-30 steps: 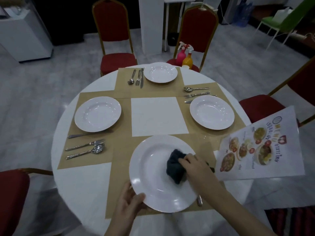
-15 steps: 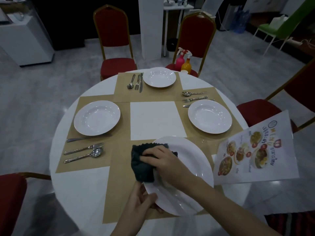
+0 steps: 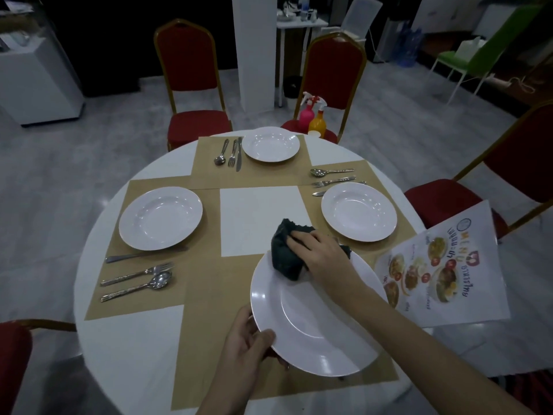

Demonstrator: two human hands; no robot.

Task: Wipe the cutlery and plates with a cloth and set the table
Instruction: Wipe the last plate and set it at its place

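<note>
A white plate [image 3: 314, 322] is tilted above the near brown placemat [image 3: 215, 319]. My left hand [image 3: 248, 345] grips its near left rim, thumb on top. My right hand [image 3: 320, 256] presses a dark cloth [image 3: 284, 253] on the plate's far rim. Three other white plates sit on placemats: left plate [image 3: 160, 217], far plate [image 3: 270, 144], right plate [image 3: 358, 211]. Each has a knife, fork and spoon beside it, such as the left spoon [image 3: 140, 286].
The round white table [image 3: 119, 354] has a white centre square [image 3: 260, 217]. A printed menu sheet [image 3: 443, 271] overhangs the right edge. Two spray bottles [image 3: 312, 118] stand on the far chair. Red chairs ring the table.
My right hand swept the cloth from the plate's middle to its left side, then up to the far rim. The left hand lifted and tilted the plate, which shifted right.
</note>
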